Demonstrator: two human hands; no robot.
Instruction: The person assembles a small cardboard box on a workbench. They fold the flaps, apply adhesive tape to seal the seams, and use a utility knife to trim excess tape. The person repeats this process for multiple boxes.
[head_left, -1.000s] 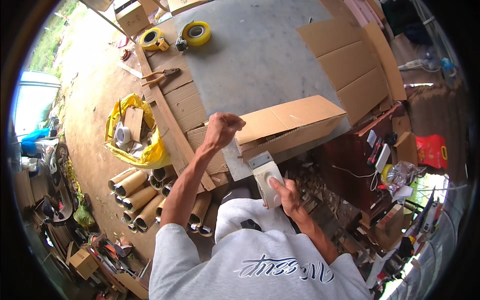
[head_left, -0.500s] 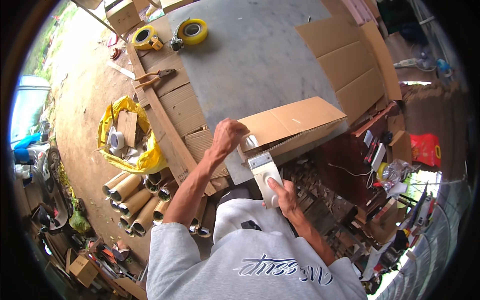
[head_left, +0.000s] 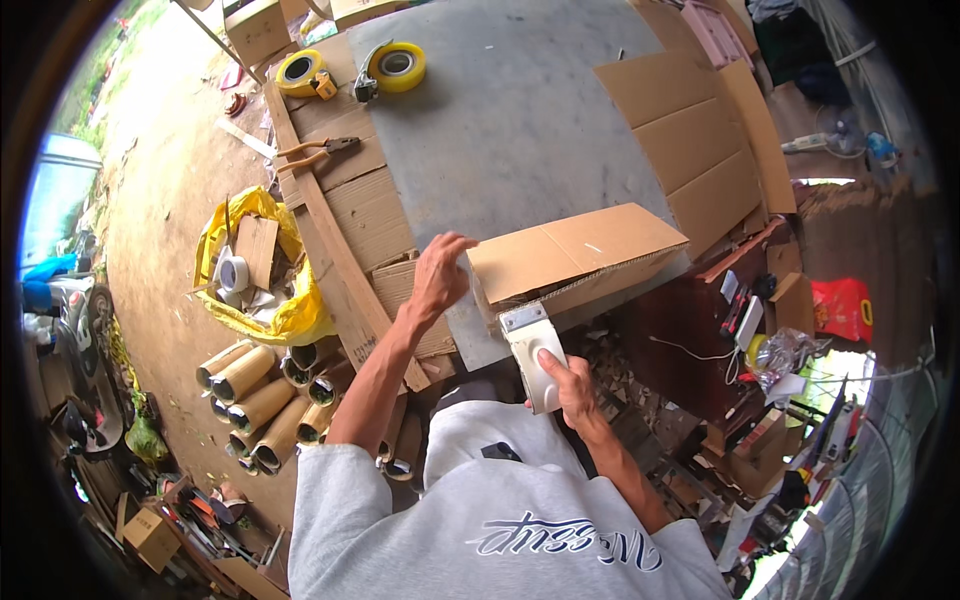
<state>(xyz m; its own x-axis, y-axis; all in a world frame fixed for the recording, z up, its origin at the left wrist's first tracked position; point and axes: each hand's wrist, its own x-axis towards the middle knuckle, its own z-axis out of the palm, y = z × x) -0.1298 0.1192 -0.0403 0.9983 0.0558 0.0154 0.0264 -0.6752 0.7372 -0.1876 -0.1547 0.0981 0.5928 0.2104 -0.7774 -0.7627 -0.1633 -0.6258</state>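
My left hand [head_left: 440,275] rests with its fingertips on the near left end of a folded brown cardboard box [head_left: 575,250] that lies at the front edge of the grey table [head_left: 500,130]. My right hand [head_left: 570,385] grips a white hand-held stapler-like tool [head_left: 530,350] with a metal head, held just below the box's near edge. The tool's head points up toward the cardboard.
Flat cardboard sheets [head_left: 690,140] lie at the table's right. Two yellow tape rolls [head_left: 395,65] and pliers [head_left: 315,150] sit at the far left. A yellow bag [head_left: 265,275] and several cardboard tubes [head_left: 255,385] are on the ground to the left. A dark cluttered cabinet [head_left: 700,350] stands at right.
My left hand has opened from a raised fist and come down onto the box's left end. The right hand has brought the tool slightly closer to the box edge.
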